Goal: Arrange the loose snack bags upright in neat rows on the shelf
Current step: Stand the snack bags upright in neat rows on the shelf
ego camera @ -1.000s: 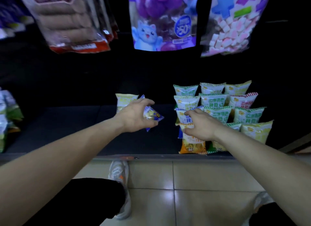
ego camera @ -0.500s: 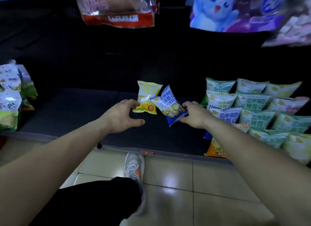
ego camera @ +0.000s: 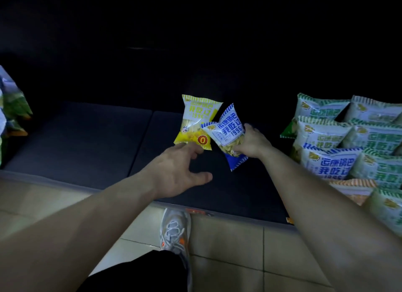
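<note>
A yellow snack bag (ego camera: 196, 120) stands upright near the middle of the dark shelf (ego camera: 87, 148). My right hand (ego camera: 253, 142) grips a blue-and-white snack bag (ego camera: 226, 137), tilted, just right of the yellow one and overlapping its edge. My left hand (ego camera: 181, 172) hovers with fingers apart just below the yellow bag, its fingertips touching or nearly touching the bag's bottom corner. At the right, several green, blue and orange snack bags (ego camera: 339, 143) stand in rows.
More bags (ego camera: 10, 109) sit at the shelf's far left edge. The shelf's front lip (ego camera: 65, 183) runs across the view above a tiled floor (ego camera: 228, 248). My shoe (ego camera: 175, 230) and dark trouser leg are below. The shelf's back is dark.
The view has tilted down, so the hanging bags above have left the frame. My right hand has taken the blue bag from my left hand, which now reaches under the yellow bag.
</note>
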`<action>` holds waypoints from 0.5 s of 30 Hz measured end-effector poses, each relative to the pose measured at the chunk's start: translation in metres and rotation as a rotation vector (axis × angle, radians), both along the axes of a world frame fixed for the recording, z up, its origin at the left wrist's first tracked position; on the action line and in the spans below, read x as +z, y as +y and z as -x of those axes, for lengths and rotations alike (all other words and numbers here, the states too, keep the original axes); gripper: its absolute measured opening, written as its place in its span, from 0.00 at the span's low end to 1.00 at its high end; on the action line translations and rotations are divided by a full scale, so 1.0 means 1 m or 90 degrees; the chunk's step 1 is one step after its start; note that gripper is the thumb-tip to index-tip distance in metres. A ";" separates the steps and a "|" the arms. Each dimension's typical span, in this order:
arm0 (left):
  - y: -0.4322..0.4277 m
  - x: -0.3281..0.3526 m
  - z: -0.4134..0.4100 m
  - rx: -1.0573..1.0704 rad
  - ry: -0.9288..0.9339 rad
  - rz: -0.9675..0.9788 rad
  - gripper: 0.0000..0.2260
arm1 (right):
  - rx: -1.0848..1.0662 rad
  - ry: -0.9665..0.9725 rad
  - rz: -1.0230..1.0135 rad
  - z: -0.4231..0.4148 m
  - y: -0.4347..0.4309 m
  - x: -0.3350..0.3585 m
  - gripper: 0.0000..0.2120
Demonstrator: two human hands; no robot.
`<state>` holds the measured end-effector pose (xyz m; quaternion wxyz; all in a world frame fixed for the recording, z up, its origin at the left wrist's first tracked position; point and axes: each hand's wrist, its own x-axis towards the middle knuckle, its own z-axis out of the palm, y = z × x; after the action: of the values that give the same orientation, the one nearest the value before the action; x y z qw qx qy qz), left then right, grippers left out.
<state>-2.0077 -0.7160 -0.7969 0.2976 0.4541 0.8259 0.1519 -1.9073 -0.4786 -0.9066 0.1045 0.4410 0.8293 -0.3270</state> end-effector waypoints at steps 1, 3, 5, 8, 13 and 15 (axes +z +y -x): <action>-0.001 -0.002 -0.001 -0.004 -0.002 0.009 0.32 | -0.009 0.004 0.011 0.000 0.002 -0.003 0.39; -0.001 -0.005 -0.002 -0.008 -0.002 0.019 0.32 | -0.019 0.009 0.014 0.000 0.003 -0.008 0.45; -0.001 -0.005 -0.001 -0.005 -0.003 0.024 0.32 | -0.010 -0.009 -0.036 -0.001 0.002 -0.010 0.49; 0.000 -0.002 0.000 0.005 -0.005 0.034 0.33 | 0.011 -0.013 -0.098 -0.007 -0.003 -0.008 0.42; 0.001 0.007 -0.001 -0.012 0.017 0.042 0.32 | -0.012 0.068 -0.036 -0.025 -0.019 0.001 0.35; 0.001 0.015 0.000 -0.022 0.033 0.039 0.33 | -0.013 0.084 -0.035 -0.038 -0.029 0.016 0.35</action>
<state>-2.0077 -0.7153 -0.7819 0.2923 0.4628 0.8297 0.1094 -1.8695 -0.5073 -0.8902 0.0341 0.4299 0.8383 -0.3337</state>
